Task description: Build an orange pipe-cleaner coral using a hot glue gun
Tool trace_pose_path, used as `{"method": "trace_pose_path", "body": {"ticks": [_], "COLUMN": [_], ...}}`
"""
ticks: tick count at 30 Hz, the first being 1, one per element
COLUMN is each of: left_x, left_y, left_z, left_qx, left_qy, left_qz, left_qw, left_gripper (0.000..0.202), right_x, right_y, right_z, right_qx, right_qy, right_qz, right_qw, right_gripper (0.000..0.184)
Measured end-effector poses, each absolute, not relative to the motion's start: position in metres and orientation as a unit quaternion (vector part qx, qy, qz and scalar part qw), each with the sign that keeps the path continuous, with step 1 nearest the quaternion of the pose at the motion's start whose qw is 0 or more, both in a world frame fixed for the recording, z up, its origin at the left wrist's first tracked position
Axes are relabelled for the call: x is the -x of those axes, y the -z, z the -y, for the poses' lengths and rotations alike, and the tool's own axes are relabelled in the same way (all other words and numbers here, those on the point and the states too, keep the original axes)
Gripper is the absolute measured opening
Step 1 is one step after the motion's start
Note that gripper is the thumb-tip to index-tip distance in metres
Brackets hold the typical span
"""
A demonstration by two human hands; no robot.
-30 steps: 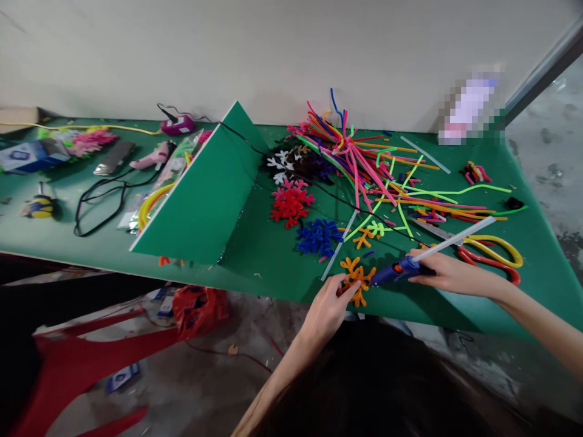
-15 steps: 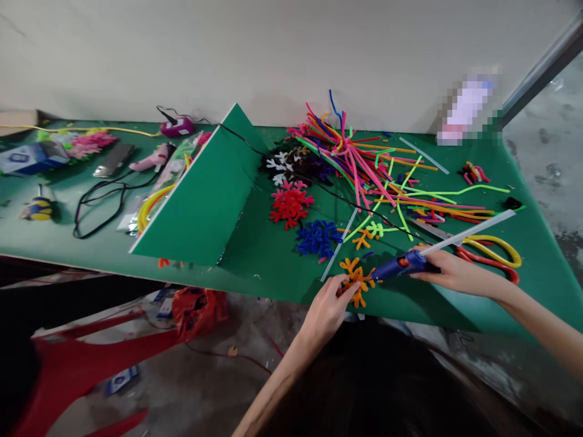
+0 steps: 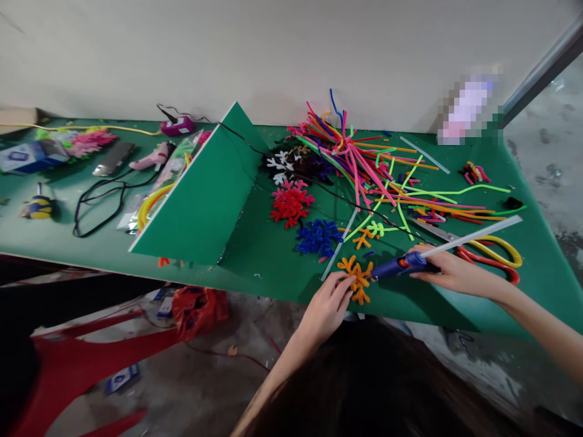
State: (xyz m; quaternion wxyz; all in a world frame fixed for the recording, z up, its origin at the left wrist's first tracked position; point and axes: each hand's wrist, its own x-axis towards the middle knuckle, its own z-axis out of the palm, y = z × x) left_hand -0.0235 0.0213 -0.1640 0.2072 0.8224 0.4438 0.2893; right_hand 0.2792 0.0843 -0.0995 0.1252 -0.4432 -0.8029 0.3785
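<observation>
My left hand [image 3: 328,303] pinches the left side of an orange branched pipe-cleaner piece [image 3: 359,274] near the table's front edge. Wrapped in my right hand [image 3: 449,271] is a blue hot glue gun [image 3: 395,265], with a long clear glue stick [image 3: 473,235] jutting from its back. The gun's tip is at the right side of the orange piece; whether it touches cannot be made out. A smaller orange pipe-cleaner piece [image 3: 363,238] lies just behind. Blue [image 3: 319,238] and red branched pieces [image 3: 291,203] are heaped to the left.
Scissors [image 3: 487,249] with red and yellow handles lie behind my right hand. Loose pipe cleaners [image 3: 359,158] spread across the back. The glue gun's black cord [image 3: 346,199] crosses the table. A green board [image 3: 200,200] stands slanted at left; beyond it lies a pink glue gun [image 3: 152,158].
My left hand has shifted slightly left, and the orange piece has turned a little with it. The glue gun stays nearly in place, its tip now a bit clearer of the piece's middle.
</observation>
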Motion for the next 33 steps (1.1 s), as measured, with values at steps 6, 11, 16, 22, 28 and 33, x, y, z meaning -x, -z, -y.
{"method": "trace_pose_path", "body": {"ticks": [6, 11, 16, 22, 28, 33], "left_x": [0.026, 0.024, 0.001, 0.0, 0.055, 0.102], "left_y": [0.161, 0.147, 0.11, 0.088, 0.106, 0.126], "left_z": [-0.021, -0.011, -0.007, -0.026, -0.037, -0.051], "left_qx": [-0.746, -0.668, -0.392, -0.166, -0.167, -0.238], "left_qy": [-0.368, -0.448, -0.485, -0.512, -0.529, -0.477], "left_qz": [-0.458, -0.509, -0.504, -0.526, -0.573, -0.644], "left_qw": [0.312, 0.306, 0.598, 0.658, 0.604, 0.549], "left_gripper": [0.026, 0.013, 0.038, 0.035, 0.033, 0.046], "right_x": [-0.281, -0.261, -0.201, -0.14, -0.216, -0.294], "right_y": [0.087, 0.087, 0.086, 0.086, 0.097, 0.143], "right_z": [-0.091, -0.098, -0.093, -0.078, -0.065, -0.044], "right_qx": [0.479, 0.468, 0.394, 0.288, 0.456, 0.668], "right_qy": [-0.492, -0.379, -0.129, 0.152, 0.096, 0.062], "right_qz": [0.71, 0.768, 0.875, 0.927, 0.859, 0.729], "right_qw": [0.157, 0.22, 0.251, 0.185, 0.213, 0.134], "right_gripper": [0.051, 0.044, 0.035, 0.048, 0.042, 0.042]}}
